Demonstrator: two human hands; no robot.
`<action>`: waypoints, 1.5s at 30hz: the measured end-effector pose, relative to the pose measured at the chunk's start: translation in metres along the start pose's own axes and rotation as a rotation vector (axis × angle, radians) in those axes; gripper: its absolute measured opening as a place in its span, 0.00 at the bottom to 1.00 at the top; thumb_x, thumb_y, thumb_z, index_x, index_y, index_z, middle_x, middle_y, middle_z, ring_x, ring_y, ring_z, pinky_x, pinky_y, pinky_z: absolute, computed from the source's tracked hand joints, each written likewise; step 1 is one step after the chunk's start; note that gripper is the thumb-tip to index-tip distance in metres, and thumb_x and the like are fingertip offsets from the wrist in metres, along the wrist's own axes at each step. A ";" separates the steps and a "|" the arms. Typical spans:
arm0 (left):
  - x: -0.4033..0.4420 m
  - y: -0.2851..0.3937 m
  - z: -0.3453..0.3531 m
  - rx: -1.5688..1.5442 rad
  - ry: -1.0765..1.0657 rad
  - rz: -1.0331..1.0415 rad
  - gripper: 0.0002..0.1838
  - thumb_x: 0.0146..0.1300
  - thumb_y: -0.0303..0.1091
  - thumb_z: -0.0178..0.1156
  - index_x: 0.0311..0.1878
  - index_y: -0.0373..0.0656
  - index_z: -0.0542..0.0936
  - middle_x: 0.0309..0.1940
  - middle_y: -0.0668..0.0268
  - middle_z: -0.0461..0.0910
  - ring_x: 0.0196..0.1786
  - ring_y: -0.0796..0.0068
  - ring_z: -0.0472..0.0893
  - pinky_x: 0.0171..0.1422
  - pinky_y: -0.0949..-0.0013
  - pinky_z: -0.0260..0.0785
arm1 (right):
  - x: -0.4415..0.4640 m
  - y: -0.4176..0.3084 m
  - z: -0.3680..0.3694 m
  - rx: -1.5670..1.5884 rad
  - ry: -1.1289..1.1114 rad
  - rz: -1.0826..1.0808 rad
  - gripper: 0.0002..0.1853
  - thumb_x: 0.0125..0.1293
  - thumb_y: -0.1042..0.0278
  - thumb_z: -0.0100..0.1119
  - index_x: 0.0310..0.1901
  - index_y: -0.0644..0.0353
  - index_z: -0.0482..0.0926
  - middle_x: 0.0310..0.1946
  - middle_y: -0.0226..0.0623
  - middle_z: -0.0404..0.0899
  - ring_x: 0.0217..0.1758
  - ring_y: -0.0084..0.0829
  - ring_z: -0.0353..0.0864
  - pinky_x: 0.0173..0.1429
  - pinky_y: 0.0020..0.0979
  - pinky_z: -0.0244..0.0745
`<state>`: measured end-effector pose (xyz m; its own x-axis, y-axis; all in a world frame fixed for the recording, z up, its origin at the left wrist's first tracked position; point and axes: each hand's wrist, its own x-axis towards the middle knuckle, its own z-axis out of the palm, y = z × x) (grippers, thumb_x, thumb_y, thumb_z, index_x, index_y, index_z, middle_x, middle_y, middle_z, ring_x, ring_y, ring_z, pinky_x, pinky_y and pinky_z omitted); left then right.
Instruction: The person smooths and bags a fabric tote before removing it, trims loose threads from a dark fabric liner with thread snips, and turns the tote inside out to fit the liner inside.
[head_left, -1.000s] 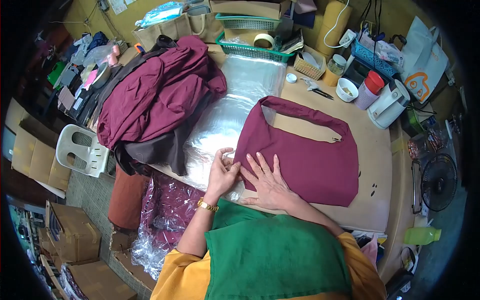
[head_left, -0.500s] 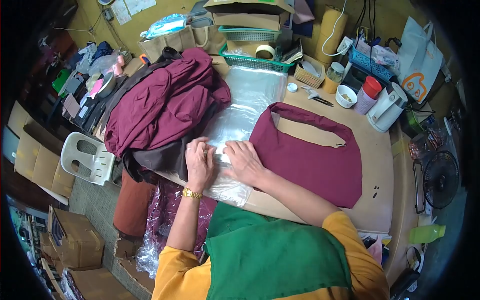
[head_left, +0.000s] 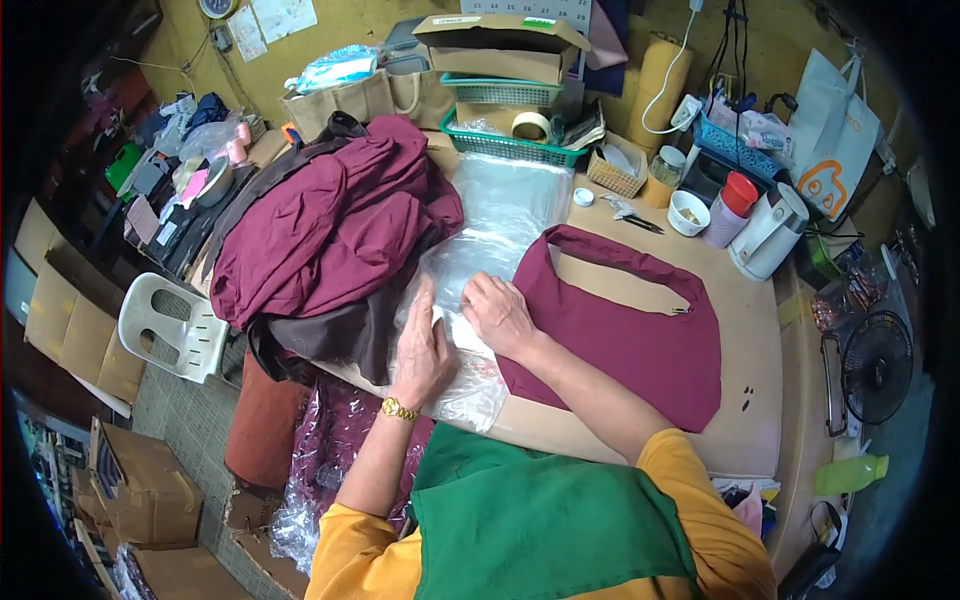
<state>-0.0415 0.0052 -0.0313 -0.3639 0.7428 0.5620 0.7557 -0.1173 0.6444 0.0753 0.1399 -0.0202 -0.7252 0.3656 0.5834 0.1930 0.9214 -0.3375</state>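
Observation:
A maroon fabric bag (head_left: pixel 620 345) with a wide shoulder strap lies flat on the brown board covering the table. Left of it is a stack of clear plastic sleeves (head_left: pixel 510 200). My left hand (head_left: pixel 422 350) is on the near part of the stack, its fingers extended and side by side. My right hand (head_left: pixel 497 312) has its fingers curled down at the plastic, beside the bag's left edge; the fingertips seem to hold the plastic film. A heap of maroon and dark cloth (head_left: pixel 330 230) lies left of the sleeves.
Green baskets (head_left: pixel 510 145) with a tape roll stand at the back. Snips (head_left: pixel 635 215), a white bowl (head_left: pixel 688 213) and an electric kettle (head_left: pixel 768 235) are at the back right. A white chair (head_left: pixel 170 325) stands left, and a fan (head_left: pixel 876 367) at the right.
Both hands have left the bag and moved onto the plastic sleeves. My left hand's fingers have straightened since half a second ago. The whole view has shifted slightly.

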 end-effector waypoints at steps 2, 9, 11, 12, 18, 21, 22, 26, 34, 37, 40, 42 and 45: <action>0.005 -0.006 0.007 0.212 -0.123 -0.047 0.33 0.59 0.28 0.58 0.69 0.31 0.65 0.71 0.41 0.61 0.72 0.42 0.63 0.76 0.46 0.53 | 0.011 0.000 -0.004 0.123 0.015 0.058 0.06 0.59 0.70 0.60 0.36 0.58 0.74 0.36 0.40 0.73 0.44 0.45 0.76 0.47 0.43 0.70; 0.021 -0.038 0.011 0.256 -0.093 0.154 0.15 0.62 0.36 0.62 0.48 0.38 0.80 0.52 0.47 0.80 0.53 0.47 0.80 0.58 0.52 0.72 | -0.015 -0.040 -0.024 0.329 -0.036 -0.304 0.10 0.53 0.77 0.59 0.39 0.62 0.77 0.38 0.43 0.78 0.43 0.45 0.79 0.49 0.42 0.76; 0.034 -0.037 0.012 0.253 -0.120 0.018 0.09 0.64 0.33 0.60 0.43 0.38 0.81 0.41 0.49 0.82 0.40 0.48 0.82 0.43 0.56 0.75 | -0.029 -0.056 -0.027 0.395 -0.261 -0.305 0.12 0.54 0.78 0.57 0.42 0.65 0.78 0.40 0.46 0.78 0.46 0.47 0.79 0.52 0.41 0.77; 0.039 -0.029 0.010 0.227 -0.062 -0.027 0.07 0.66 0.32 0.60 0.39 0.38 0.81 0.34 0.50 0.81 0.35 0.48 0.81 0.39 0.55 0.73 | -0.034 -0.057 -0.018 0.394 -0.261 -0.303 0.12 0.54 0.78 0.57 0.42 0.65 0.78 0.40 0.46 0.78 0.46 0.47 0.79 0.52 0.41 0.77; 0.054 -0.033 0.012 -0.070 -0.075 -0.115 0.07 0.61 0.31 0.66 0.40 0.39 0.81 0.44 0.52 0.83 0.45 0.56 0.83 0.51 0.59 0.73 | -0.036 -0.049 0.012 0.119 -0.494 -0.047 0.20 0.55 0.78 0.54 0.52 0.73 0.74 0.53 0.55 0.73 0.62 0.51 0.72 0.68 0.47 0.66; 0.049 -0.028 0.010 -0.104 -0.136 -0.108 0.14 0.56 0.32 0.70 0.44 0.39 0.82 0.51 0.54 0.83 0.56 0.54 0.80 0.63 0.58 0.70 | -0.044 -0.055 0.013 0.043 -0.473 -0.153 0.19 0.56 0.76 0.53 0.51 0.72 0.74 0.53 0.55 0.73 0.62 0.52 0.72 0.69 0.48 0.65; 0.048 -0.027 0.011 0.096 -0.121 -0.004 0.13 0.55 0.32 0.70 0.43 0.39 0.82 0.50 0.54 0.83 0.55 0.53 0.81 0.63 0.57 0.70 | -0.050 -0.058 0.016 0.042 -0.443 -0.183 0.19 0.57 0.74 0.53 0.51 0.72 0.75 0.56 0.56 0.73 0.64 0.54 0.70 0.71 0.48 0.63; 0.048 -0.043 0.020 0.224 -0.127 0.012 0.09 0.55 0.32 0.68 0.35 0.36 0.84 0.49 0.51 0.82 0.52 0.51 0.80 0.61 0.56 0.70 | -0.064 -0.071 0.006 0.089 -0.479 -0.280 0.20 0.59 0.72 0.56 0.53 0.70 0.77 0.60 0.55 0.73 0.68 0.52 0.69 0.73 0.48 0.61; 0.057 -0.046 0.023 0.031 -0.140 -0.023 0.07 0.67 0.26 0.58 0.41 0.35 0.83 0.44 0.58 0.85 0.50 0.68 0.82 0.57 0.66 0.71 | -0.064 -0.058 -0.064 0.376 -0.171 -0.182 0.12 0.58 0.77 0.62 0.45 0.67 0.82 0.52 0.47 0.79 0.57 0.43 0.80 0.59 0.38 0.79; 0.059 -0.039 0.022 -0.337 -0.232 -0.457 0.08 0.66 0.24 0.59 0.46 0.34 0.82 0.48 0.60 0.84 0.53 0.71 0.80 0.60 0.68 0.69 | -0.060 -0.059 -0.061 0.487 -0.214 -0.076 0.13 0.59 0.78 0.61 0.46 0.70 0.79 0.53 0.52 0.78 0.58 0.48 0.79 0.57 0.39 0.79; 0.057 -0.039 0.025 -0.414 -0.179 -0.334 0.10 0.67 0.22 0.57 0.50 0.34 0.81 0.51 0.61 0.83 0.61 0.72 0.77 0.66 0.69 0.65 | -0.049 -0.062 -0.035 0.395 -0.205 -0.073 0.18 0.62 0.78 0.56 0.53 0.74 0.72 0.55 0.60 0.74 0.58 0.54 0.77 0.59 0.42 0.77; 0.054 -0.038 0.024 -0.356 -0.141 -0.223 0.10 0.68 0.22 0.57 0.50 0.35 0.81 0.51 0.61 0.83 0.61 0.71 0.76 0.68 0.68 0.64 | -0.029 -0.056 -0.024 0.414 -0.451 0.102 0.24 0.62 0.78 0.53 0.60 0.76 0.66 0.59 0.66 0.69 0.61 0.57 0.74 0.63 0.44 0.73; 0.047 -0.037 0.024 -0.319 -0.072 -0.186 0.07 0.66 0.21 0.58 0.45 0.35 0.80 0.57 0.56 0.81 0.70 0.60 0.71 0.70 0.62 0.64 | -0.008 -0.051 -0.012 0.485 -0.586 0.309 0.35 0.62 0.77 0.47 0.71 0.77 0.52 0.66 0.77 0.57 0.69 0.62 0.64 0.74 0.47 0.61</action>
<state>-0.0735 0.0604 -0.0414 -0.4313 0.8138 0.3896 0.4687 -0.1668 0.8674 0.0792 0.0917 0.0010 -0.9395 0.3417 -0.0233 0.2309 0.5816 -0.7800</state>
